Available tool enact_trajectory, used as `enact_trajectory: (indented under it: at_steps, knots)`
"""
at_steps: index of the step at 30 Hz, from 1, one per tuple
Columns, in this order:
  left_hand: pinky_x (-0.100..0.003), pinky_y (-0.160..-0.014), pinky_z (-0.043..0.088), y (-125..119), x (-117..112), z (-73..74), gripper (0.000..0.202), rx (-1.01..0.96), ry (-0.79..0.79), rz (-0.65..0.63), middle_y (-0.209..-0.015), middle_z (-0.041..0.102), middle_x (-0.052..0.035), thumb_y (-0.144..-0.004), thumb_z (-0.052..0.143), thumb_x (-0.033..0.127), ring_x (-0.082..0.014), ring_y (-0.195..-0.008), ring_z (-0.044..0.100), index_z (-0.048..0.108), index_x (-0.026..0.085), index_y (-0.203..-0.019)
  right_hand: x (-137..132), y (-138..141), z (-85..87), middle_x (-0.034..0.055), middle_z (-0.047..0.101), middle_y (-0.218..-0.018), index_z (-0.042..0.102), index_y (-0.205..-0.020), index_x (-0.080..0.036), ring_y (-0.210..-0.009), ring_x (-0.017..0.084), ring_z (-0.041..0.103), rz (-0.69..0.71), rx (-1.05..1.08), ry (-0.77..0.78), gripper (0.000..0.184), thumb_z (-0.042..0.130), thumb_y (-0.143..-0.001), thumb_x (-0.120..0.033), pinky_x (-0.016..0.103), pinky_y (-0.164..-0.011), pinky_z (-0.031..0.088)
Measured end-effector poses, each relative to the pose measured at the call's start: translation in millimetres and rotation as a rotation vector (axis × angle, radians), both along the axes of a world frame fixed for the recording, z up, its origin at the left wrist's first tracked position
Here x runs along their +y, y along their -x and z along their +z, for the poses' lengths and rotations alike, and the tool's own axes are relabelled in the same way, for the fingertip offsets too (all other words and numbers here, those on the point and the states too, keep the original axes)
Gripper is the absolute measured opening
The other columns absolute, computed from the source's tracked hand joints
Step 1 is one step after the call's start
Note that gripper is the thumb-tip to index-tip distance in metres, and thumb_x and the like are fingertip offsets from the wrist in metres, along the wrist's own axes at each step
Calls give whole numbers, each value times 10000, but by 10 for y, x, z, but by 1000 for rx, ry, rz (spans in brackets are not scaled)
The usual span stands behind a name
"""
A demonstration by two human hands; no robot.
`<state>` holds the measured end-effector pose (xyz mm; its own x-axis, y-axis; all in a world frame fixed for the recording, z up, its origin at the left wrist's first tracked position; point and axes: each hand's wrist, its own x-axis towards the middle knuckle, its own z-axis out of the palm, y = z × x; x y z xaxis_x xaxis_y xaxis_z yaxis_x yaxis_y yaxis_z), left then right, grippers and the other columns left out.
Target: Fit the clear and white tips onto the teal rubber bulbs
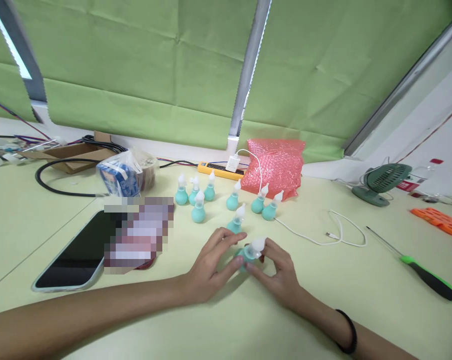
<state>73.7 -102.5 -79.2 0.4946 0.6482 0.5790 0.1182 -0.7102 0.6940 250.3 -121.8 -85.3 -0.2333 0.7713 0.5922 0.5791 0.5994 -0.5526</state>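
Note:
A small teal rubber bulb with a clear white nozzle (253,249) sits between both my hands just above the pale green table (218,330). My left hand (210,262) curls its fingers round the bulb's left side. My right hand (280,272) pinches it from the right, near the nozzle. Several more teal bulbs with white tips (198,207) stand upright in a loose group behind my hands, the closest one (237,220) just beyond my left fingertips.
A smartphone (77,255) lies face up at the left beside a blurred-out item. Behind are a plastic-wrapped blue pack (126,175), a pink bubble-wrap bag (276,165), a yellow power strip (220,170) with a white cable (338,232). A green-handled screwdriver (424,275) and small fan (383,182) lie at the right.

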Motion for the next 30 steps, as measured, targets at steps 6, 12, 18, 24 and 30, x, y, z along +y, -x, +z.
enact_trajectory:
  at_steps: [6,12,18,24,30]
  knots:
    - [-399,-923,300,81,146,412,306,174,-283,228,-1186,363,-91,-790,439,165,-223,-1103,327,490,198,-1090,342,-331,11,31,472,-755,579,-835,-185,-583,129,440,-235,7,-155,148,588,-705,-255,284,-553,411]
    - [-467,-965,216,160,269,618,492,517,-374,209,-1338,222,-110,-798,415,196,-276,-1218,178,286,205,-1273,565,-490,-74,56,568,-856,591,-804,-168,-546,120,511,-335,93,68,234,574,-690,-372,247,-469,448]
    - [-488,-936,263,92,197,452,672,722,-168,21,-1391,55,-116,-797,428,219,-320,-1264,10,17,265,-1327,587,-512,-141,79,650,-812,609,-857,-135,-534,157,587,-394,104,136,327,564,-679,-406,275,-512,494]
    - [-522,-963,194,45,235,228,784,781,-80,1,-1401,-39,-94,-720,518,186,-373,-1244,71,30,282,-1326,580,-503,-160,86,648,-811,586,-919,-129,-544,158,587,-402,106,165,343,564,-684,-377,276,-525,493]
    - [-488,-944,281,16,153,177,779,575,-84,36,-1359,144,-114,-709,503,156,-295,-1225,182,41,246,-1330,558,-499,-116,51,567,-844,496,-952,-166,-481,101,483,-442,155,64,349,582,-675,-360,257,-469,432]
